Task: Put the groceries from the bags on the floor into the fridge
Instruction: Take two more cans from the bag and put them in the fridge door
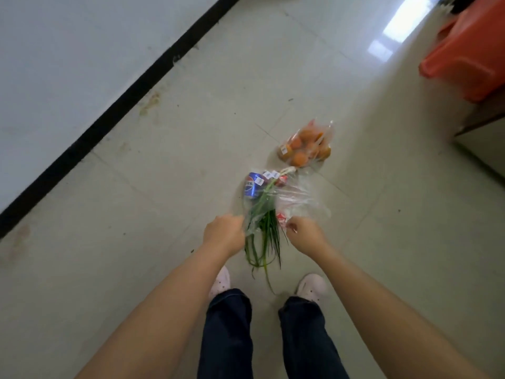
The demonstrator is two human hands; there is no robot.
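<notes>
Pale glossy floor tiles [191, 149] spread in all directions beyond the hands. Far left of them, a black skirting band [120, 105] runs diagonally under a white wall [68, 50]. Up right, something orange-red [470, 56], perhaps a plastic stool, is near a bright window reflection [401, 20].

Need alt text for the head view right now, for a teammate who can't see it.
Both hands, left hand and right hand, grip a clear plastic bag holding green onions and a blue can. A second bag of oranges lies beyond on the tiled floor.
</notes>
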